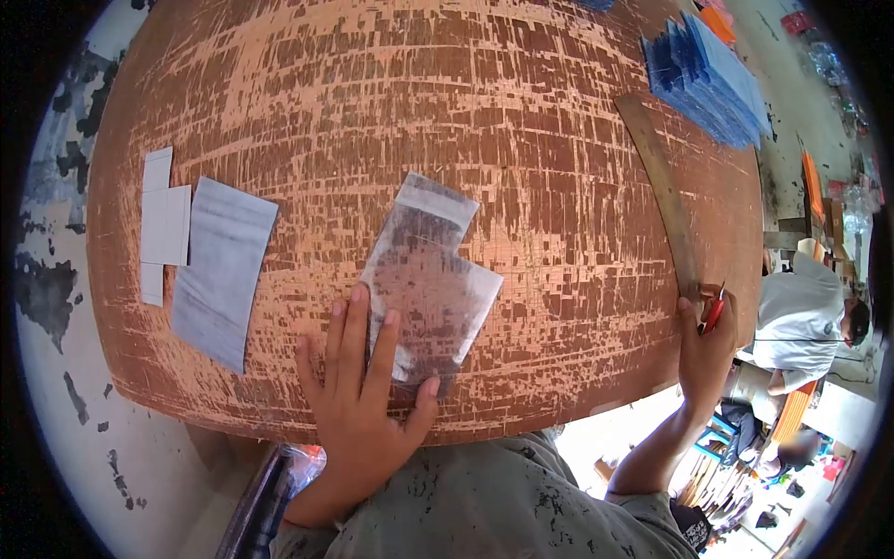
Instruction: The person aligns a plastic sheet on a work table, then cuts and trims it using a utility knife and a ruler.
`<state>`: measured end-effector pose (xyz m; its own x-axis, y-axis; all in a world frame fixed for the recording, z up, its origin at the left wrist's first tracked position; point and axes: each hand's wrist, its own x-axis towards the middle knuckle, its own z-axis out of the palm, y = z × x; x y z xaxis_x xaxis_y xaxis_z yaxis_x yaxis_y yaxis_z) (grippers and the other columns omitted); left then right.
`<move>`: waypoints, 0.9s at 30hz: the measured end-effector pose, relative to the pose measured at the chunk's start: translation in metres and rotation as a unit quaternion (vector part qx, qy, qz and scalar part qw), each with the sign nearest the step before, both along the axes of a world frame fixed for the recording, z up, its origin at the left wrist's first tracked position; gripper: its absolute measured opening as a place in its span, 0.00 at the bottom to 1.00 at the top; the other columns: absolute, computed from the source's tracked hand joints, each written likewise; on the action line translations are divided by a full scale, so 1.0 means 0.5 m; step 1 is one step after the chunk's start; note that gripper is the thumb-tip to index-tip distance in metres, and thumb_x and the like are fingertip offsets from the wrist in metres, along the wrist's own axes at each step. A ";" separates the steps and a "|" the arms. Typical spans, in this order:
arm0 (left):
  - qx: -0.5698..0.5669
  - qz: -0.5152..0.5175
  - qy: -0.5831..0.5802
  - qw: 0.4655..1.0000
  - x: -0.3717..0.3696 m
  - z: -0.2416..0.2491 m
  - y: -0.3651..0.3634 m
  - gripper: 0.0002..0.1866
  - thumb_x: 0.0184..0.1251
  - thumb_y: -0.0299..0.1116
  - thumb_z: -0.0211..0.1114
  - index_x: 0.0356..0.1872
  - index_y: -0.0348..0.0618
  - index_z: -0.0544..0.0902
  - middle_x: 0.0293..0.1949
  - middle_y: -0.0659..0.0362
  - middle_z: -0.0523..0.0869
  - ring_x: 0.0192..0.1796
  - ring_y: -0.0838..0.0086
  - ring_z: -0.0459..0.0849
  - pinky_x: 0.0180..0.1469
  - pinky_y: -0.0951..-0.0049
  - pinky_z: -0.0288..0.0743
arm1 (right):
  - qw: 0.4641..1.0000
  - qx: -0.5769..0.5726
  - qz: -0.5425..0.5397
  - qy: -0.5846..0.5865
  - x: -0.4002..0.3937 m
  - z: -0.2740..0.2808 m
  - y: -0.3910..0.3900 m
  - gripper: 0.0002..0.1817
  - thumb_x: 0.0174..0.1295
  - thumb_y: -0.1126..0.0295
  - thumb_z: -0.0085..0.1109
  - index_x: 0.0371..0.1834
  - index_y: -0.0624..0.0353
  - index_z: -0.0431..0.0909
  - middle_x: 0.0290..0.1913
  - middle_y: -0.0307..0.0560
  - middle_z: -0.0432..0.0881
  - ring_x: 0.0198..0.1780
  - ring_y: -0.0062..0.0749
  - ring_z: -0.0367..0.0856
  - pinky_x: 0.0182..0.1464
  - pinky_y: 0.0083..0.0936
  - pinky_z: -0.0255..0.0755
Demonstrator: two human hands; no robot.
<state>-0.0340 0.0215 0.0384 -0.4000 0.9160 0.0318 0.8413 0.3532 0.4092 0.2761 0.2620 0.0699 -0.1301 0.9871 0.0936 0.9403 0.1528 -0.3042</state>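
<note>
My left hand (pixel 368 410) lies flat with fingers spread at the lower left edge of a clear plastic sheet (pixel 433 298). This sheet has a step cut into its upper right side, and the table shows through it. At the right, my right hand (pixel 708 345) is closed around a slim red-handled knife (pixel 714 312), its thin tip pointing up. The thumb of that hand touches the lower end of a long metal ruler (pixel 661 186). Left of my left hand lie a grey sheet (pixel 223 270) and a white stepped paper piece (pixel 166 228).
The brown table (pixel 372 102) is covered in scratches and cut marks. A stack of blue sheets (pixel 708 79) stands at its far right corner. Beyond the right edge, a person in a light shirt (pixel 801 312) is nearby, with clutter on the floor.
</note>
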 end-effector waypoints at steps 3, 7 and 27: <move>0.006 0.004 0.006 1.000 0.002 -0.002 0.001 0.40 0.70 0.49 0.72 0.80 0.40 0.76 0.85 0.40 0.69 0.87 0.44 0.66 0.85 0.33 0.45 | 1.000 -0.001 0.004 0.027 0.019 -0.010 0.012 0.21 0.72 0.64 0.75 0.58 0.65 0.80 0.52 0.55 0.84 0.53 0.46 0.83 0.58 0.38 0.75; 0.011 0.004 0.001 1.000 0.002 -0.003 0.000 0.40 0.70 0.48 0.73 0.80 0.41 0.76 0.85 0.40 0.69 0.87 0.44 0.65 0.86 0.34 0.45 | 0.996 -0.058 0.009 0.060 0.050 -0.001 0.041 0.20 0.67 0.70 0.78 0.56 0.67 0.81 0.50 0.47 0.86 0.53 0.31 0.81 0.62 0.30 0.74; 0.050 -0.013 -0.037 0.998 0.000 0.008 -0.009 0.35 0.68 0.43 0.74 0.74 0.39 0.80 0.82 0.44 0.74 0.84 0.43 0.69 0.84 0.37 0.51 | 0.979 -0.136 -0.042 0.148 0.041 0.033 0.039 0.16 0.68 0.74 0.76 0.53 0.64 0.81 0.39 0.37 0.79 0.41 0.22 0.75 0.46 0.23 0.71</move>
